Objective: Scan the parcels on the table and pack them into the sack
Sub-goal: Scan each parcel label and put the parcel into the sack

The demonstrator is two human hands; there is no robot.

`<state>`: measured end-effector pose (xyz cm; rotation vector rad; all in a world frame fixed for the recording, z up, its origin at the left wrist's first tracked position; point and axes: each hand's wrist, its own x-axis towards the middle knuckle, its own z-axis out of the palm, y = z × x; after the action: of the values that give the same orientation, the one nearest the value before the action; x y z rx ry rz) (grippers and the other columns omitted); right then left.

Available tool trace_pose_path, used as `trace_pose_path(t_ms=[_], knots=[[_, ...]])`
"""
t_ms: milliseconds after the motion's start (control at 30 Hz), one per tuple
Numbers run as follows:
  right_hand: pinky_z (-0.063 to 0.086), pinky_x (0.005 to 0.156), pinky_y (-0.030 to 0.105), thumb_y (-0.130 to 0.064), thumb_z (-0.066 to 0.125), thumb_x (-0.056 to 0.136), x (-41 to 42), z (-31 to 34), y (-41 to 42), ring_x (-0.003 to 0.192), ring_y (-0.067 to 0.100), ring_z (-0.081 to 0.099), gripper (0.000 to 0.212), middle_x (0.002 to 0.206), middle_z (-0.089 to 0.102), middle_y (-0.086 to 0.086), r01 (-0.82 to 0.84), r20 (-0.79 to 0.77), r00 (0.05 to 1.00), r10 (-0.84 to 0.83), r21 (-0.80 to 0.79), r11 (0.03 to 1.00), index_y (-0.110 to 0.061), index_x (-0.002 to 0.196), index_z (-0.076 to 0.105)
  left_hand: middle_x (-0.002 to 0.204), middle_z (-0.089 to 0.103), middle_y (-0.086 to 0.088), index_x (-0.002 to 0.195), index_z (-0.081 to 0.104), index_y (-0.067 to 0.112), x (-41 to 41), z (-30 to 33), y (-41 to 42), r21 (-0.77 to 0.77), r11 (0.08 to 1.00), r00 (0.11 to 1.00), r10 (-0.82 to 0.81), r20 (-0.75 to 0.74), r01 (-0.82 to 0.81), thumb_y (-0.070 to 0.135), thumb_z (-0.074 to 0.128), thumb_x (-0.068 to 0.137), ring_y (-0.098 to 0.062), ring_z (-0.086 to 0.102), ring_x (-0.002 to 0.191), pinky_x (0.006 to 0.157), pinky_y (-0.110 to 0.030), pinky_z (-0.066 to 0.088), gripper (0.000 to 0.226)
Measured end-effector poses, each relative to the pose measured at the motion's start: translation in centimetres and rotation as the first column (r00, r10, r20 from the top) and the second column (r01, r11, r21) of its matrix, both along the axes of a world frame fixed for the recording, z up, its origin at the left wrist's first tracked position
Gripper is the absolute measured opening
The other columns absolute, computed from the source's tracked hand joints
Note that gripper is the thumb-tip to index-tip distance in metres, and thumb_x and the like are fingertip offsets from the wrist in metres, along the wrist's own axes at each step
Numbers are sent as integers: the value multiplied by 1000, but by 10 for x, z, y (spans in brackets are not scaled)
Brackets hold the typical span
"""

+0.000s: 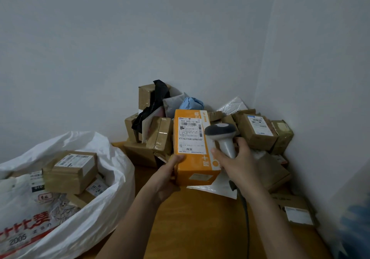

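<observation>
Starting at the left, we see the white sack [112, 178] standing open beside the wooden table [200, 218], already holding several parcels, with a taped brown box [70, 170] lying on top. Moving right, our left hand [168, 174] grips the orange parcel [193, 148] by its near left edge, thumb laid along the side and the other fingers curled beneath, as far as we can tell, since the box hides them. The parcel is lifted above the table, its long axis running from near to far, the white shipping label [190, 135] facing up toward us. Just right of it, our right hand [238, 162] has its fingers wrapped closed around the handle of the grey scanner [220, 132], whose dark head leans left over the label's right edge, very near the barcode. So the label lies immediately left of the scanner head, and a small turn of the right wrist should bring it onto the code. Both forearms reach forward from the near edge, converging on the parcel. Farther right and behind, a heap of unscanned parcels [258, 130] fills the far corner against the wall. For packing, the left hand is nearer the sack.
</observation>
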<state>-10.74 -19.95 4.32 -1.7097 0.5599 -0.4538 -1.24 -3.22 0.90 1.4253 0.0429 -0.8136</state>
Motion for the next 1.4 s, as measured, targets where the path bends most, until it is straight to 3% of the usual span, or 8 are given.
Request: trace_pose_path(t_ms=[100,233,467,600,800,1100,1233,1400], knots=[[49,52,15,-43,58,93,-6,29,0,66,3,67,26,87,69,-3,-25,-3,1000,25,51,998,-22,109,56,109,64,-6,108,55,26,-2,-4,0,-22,1000,1000,15,12,-15,41,63,80,-26,61,102,86,-40,50,33],[51,65,31,-42,45,101,-19,68,1,57,8,64,22,65,67,-4,-84,43,996,78,160,983,-28,94,60,99,66,-5,100,57,23,-3,-8,3,-18,997,997,77,19,-76,34,60,90,-23,63,92,69,-35,51,14],[44,46,17,-41,43,100,-46,104,5,48,4,59,34,67,63,4,-130,25,991,128,130,983,-14,97,65,111,65,-10,125,51,16,1,-15,8,-49,984,984,169,-48,-171,29,67,87,-29,64,100,69,-40,55,43],[47,58,27,-42,44,99,-54,112,6,56,12,61,35,66,64,4,-141,38,990,138,100,985,-15,98,66,107,63,-9,122,49,15,4,-18,8,-56,980,981,189,-52,-192,26,66,88,-27,62,96,68,-38,52,39],[44,51,20,-40,42,99,-64,124,8,52,7,58,35,69,63,-2,-175,46,984,171,98,980,-15,102,66,110,61,-9,126,46,14,8,-23,11,-58,976,976,205,-76,-210,26,67,87,-28,60,99,74,-41,52,45],[45,55,24,-42,42,99,-61,129,17,52,9,59,39,64,63,-2,-188,34,982,186,76,979,-12,98,67,114,62,-10,125,48,15,7,-25,12,-64,974,974,211,-84,-217,27,68,87,-29,61,102,73,-41,52,45],[48,62,32,-43,42,99,-56,130,24,56,12,61,37,78,69,6,-178,54,983,176,38,983,-15,96,66,113,64,-10,124,50,14,6,-25,15,-88,973,975,208,-79,-215,26,67,87,-28,62,103,75,-40,53,43],[45,46,18,-41,39,101,-45,129,36,45,4,59,39,62,65,-5,-202,28,979,200,74,977,-10,104,63,120,64,-9,129,50,16,9,-25,27,-113,969,975,216,-50,-220,30,70,82,-27,62,109,80,-40,54,53]])
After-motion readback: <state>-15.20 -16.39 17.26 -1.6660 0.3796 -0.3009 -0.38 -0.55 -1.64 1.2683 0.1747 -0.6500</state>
